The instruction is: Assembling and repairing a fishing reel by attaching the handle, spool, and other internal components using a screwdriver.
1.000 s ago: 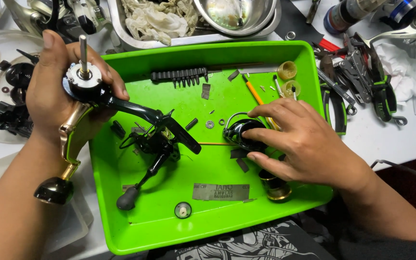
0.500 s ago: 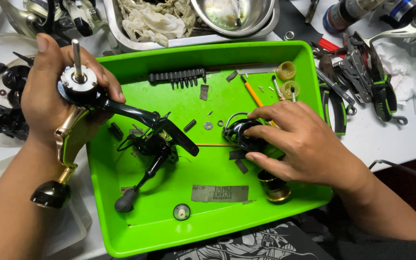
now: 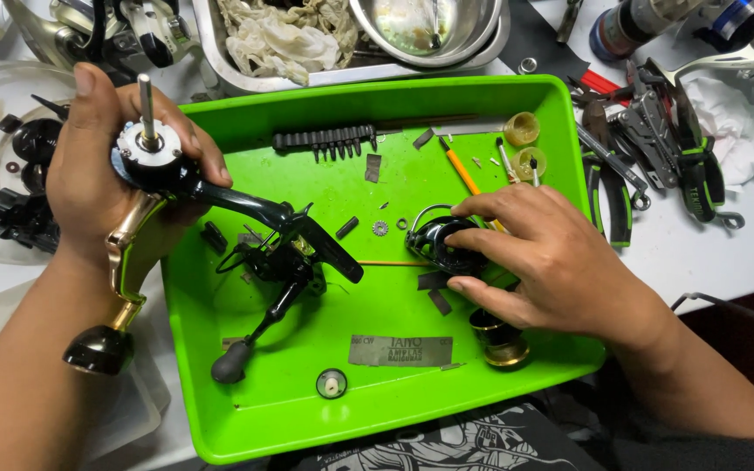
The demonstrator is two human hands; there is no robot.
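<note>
Gripping the reel body (image 3: 154,161) firmly, the left hand (image 3: 102,174) should steady it while the right hand (image 3: 551,262) pinches the black spool part (image 3: 438,244) near the tray's (image 3: 246,419) right edge.

The fishing reel body (image 3: 154,161) is shiny black with a bare metal shaft and a glossy gold arm. The tray (image 3: 307,410) is smooth bright green plastic. The bowl (image 3: 429,26) is shiny steel. The rags (image 3: 285,39) are crumpled cloth.
</note>
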